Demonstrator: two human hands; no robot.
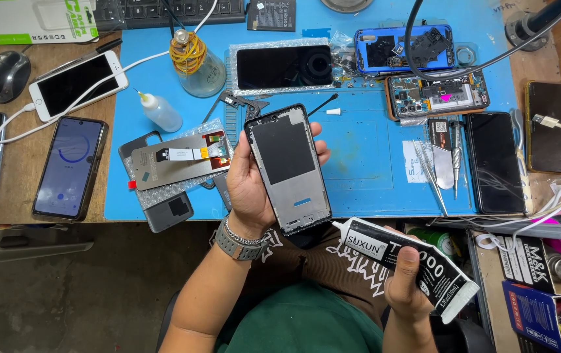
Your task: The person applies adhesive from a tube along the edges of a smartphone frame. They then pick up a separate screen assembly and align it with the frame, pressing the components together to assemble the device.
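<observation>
Item: phone repair station, seen from above. Left hand (249,186), wearing a wristband and chain bracelet, has its fingers (320,151) wrapped round the edges of a bare phone frame (288,168), held face-up above the near edge of the blue work mat (359,163); the frame shows a dark plate in its upper half and a pale metal lower half, with no screen fitted. Right hand (408,284) is closed round a black-and-white adhesive tube (408,265), held low over the lap, its white nozzle pointing toward the bottom corner of the frame, just short of it. State of work, as judged: the frame is stripped and no bead of adhesive can be made out along its rim, so gluing appears not yet started; the loose display panel (179,157) with its flex cable lies on bubble wrap to the left on the mat, not yet mounted. Also on the mat: a small squeeze bottle (160,111), a glass bottle banded with rubber bands (195,62), a dark screen on foil wrap (284,67), an opened blue phone (403,49), an exposed phone board (437,95), tweezers and a screwdriver (447,163). On the wooden bench (6,216) at left: a white phone (79,84) on a cable, a lit phone (70,168), a mouse (4,75).
</observation>
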